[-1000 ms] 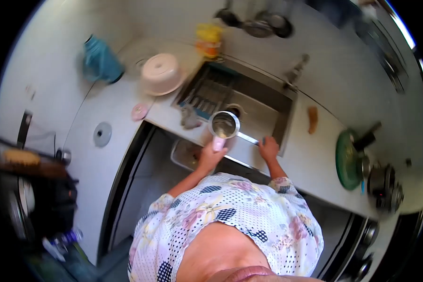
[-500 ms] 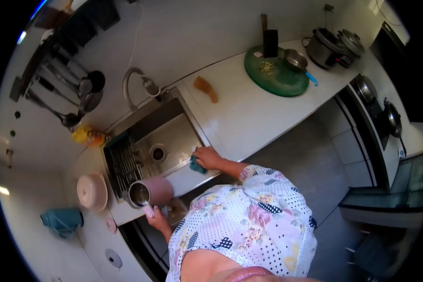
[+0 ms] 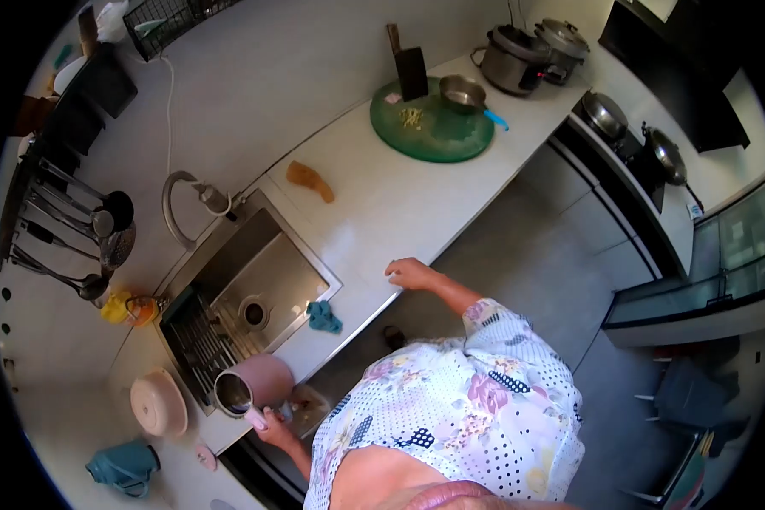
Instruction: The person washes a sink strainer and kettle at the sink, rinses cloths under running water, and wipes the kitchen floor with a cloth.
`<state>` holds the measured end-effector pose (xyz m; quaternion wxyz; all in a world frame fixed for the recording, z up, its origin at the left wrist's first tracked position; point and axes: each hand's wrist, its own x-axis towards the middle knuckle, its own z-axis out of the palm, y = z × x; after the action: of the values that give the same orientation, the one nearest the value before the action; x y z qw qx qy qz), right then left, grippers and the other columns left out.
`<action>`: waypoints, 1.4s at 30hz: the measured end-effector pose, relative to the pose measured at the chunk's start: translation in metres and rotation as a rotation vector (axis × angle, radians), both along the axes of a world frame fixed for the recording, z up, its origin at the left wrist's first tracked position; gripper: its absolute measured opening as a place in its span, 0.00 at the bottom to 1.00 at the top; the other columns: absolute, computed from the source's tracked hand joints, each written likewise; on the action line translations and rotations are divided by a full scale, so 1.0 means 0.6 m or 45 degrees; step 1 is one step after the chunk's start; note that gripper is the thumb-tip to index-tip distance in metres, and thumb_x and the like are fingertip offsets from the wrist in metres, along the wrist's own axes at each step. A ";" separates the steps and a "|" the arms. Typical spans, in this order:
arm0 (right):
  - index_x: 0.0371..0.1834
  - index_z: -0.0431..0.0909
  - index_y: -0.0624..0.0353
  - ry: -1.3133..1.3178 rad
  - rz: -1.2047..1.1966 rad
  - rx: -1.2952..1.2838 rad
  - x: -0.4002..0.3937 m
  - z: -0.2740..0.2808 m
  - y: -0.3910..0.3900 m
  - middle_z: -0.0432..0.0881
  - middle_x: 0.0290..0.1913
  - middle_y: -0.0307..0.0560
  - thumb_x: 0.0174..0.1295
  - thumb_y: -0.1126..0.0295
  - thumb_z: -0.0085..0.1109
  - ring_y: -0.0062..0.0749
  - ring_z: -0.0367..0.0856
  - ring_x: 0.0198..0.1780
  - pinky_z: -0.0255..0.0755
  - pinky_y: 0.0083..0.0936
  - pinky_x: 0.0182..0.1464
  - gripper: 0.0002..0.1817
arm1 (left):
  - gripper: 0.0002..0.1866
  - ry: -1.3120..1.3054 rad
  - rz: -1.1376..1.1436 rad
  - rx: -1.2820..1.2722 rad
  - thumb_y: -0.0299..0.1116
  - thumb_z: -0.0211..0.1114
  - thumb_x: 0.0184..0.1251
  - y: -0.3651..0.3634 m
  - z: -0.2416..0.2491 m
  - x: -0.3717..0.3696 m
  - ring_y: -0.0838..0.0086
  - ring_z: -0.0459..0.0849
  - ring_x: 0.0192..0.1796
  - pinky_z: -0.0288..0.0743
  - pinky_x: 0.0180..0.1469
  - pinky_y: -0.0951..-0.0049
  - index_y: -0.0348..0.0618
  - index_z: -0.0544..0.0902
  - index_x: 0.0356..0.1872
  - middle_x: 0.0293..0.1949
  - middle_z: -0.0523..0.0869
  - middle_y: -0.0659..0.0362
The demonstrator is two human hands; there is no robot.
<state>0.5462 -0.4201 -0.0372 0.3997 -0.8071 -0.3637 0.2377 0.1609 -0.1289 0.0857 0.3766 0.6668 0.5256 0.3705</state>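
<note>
My left hand (image 3: 275,428) is wrapped round the handle of a pink kettle (image 3: 266,379) with a steel-lined inside. The kettle tilts over the front corner of the sink, its mouth facing left. My right hand (image 3: 410,274) holds nothing, with its fingers loosely stretched at the counter's front edge. A crumpled teal cloth (image 3: 324,317) lies on the rim between the sink (image 3: 287,265) and the counter edge, apart from both hands. A round pink lid (image 3: 206,457) lies left of the kettle.
The curved faucet (image 3: 174,208) rises behind the sink, near a drying rack (image 3: 197,336). A pink basin (image 3: 159,403) and teal thermos (image 3: 122,467) stand left. Further right are a ginger-like brown piece (image 3: 310,180), a green cutting board (image 3: 450,144), a small pan (image 3: 462,93) and cookers (image 3: 516,59).
My right hand has let go of the teal cloth and moved right to the counter edge. The cloth stays by the sink. My left hand still grips the kettle. The view has shifted.
</note>
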 end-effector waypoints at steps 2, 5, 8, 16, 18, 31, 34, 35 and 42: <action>0.44 0.77 0.59 0.367 -0.380 0.174 0.073 0.003 -0.061 0.81 0.40 0.46 0.54 0.65 0.58 0.32 0.80 0.37 0.73 0.28 0.39 0.15 | 0.09 0.048 0.028 -0.013 0.30 0.62 0.55 -0.012 0.010 0.016 0.78 0.67 0.16 0.62 0.20 0.76 0.35 0.73 0.26 0.15 0.70 0.62; 0.49 0.73 0.61 0.751 -0.938 0.559 0.205 0.045 -0.156 0.79 0.41 0.44 0.58 0.69 0.55 0.29 0.79 0.42 0.74 0.24 0.38 0.15 | 0.11 -0.005 0.089 -0.024 0.31 0.63 0.55 0.001 -0.020 0.006 0.77 0.68 0.16 0.61 0.18 0.75 0.34 0.72 0.26 0.15 0.71 0.60; 0.39 0.73 0.60 0.904 -1.332 1.272 0.340 0.066 -0.233 0.76 0.33 0.46 0.58 0.74 0.51 0.35 0.79 0.36 0.73 0.23 0.31 0.06 | 0.11 0.002 0.129 -0.008 0.31 0.63 0.55 0.007 -0.013 0.003 0.77 0.68 0.17 0.62 0.18 0.75 0.33 0.73 0.27 0.16 0.71 0.60; 0.60 0.60 0.61 1.051 -1.982 1.208 0.650 0.042 -0.397 0.67 0.55 0.53 0.58 0.44 0.51 0.46 0.71 0.54 0.67 0.45 0.50 0.35 | 0.18 0.340 0.231 0.091 0.39 0.62 0.57 0.033 -0.033 -0.026 0.73 0.73 0.20 0.68 0.24 0.72 0.37 0.78 0.44 0.18 0.77 0.58; 0.62 0.61 0.49 1.116 -1.727 1.012 0.693 0.029 -0.418 0.66 0.56 0.45 0.53 0.41 0.55 0.45 0.73 0.52 0.70 0.45 0.46 0.37 | 0.24 0.485 0.307 0.347 0.45 0.62 0.56 0.024 -0.032 -0.020 0.69 0.77 0.22 0.71 0.27 0.69 0.45 0.76 0.53 0.21 0.80 0.55; 0.39 0.68 0.54 0.987 -1.095 0.938 0.722 0.050 -0.345 0.68 0.27 0.35 0.62 0.69 0.53 0.14 0.55 0.18 0.50 0.13 0.16 0.06 | 0.10 -0.055 0.416 -0.018 0.28 0.66 0.51 -0.031 0.022 0.044 0.78 0.78 0.23 0.73 0.25 0.74 0.34 0.79 0.33 0.23 0.80 0.59; 0.39 0.68 0.55 0.830 -0.908 0.937 0.597 0.148 -0.294 0.67 0.27 0.35 0.63 0.68 0.52 0.14 0.56 0.19 0.51 0.12 0.18 0.06 | 0.09 -0.108 0.377 0.022 0.28 0.67 0.50 -0.040 0.027 0.052 0.79 0.78 0.21 0.72 0.23 0.76 0.36 0.79 0.31 0.21 0.80 0.60; 0.40 0.68 0.55 0.820 -0.914 0.885 0.553 0.188 -0.269 0.67 0.27 0.36 0.63 0.68 0.52 0.14 0.56 0.19 0.51 0.12 0.18 0.06 | 0.09 -0.092 0.402 0.011 0.29 0.67 0.50 -0.043 0.036 0.060 0.79 0.77 0.19 0.72 0.22 0.77 0.37 0.79 0.30 0.20 0.80 0.61; 0.44 0.70 0.57 1.131 -0.448 0.539 0.306 0.202 -0.086 0.69 0.25 0.36 0.62 0.71 0.53 0.12 0.57 0.17 0.52 0.11 0.18 0.09 | 0.13 -0.025 0.469 -0.016 0.35 0.71 0.44 -0.032 0.016 0.055 0.78 0.73 0.18 0.68 0.24 0.73 0.38 0.79 0.27 0.18 0.78 0.61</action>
<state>0.7299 -0.4717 0.0840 0.7038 -0.5789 -0.0583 0.4077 0.1938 -0.1482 0.0955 0.3118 0.5532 0.6375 0.4363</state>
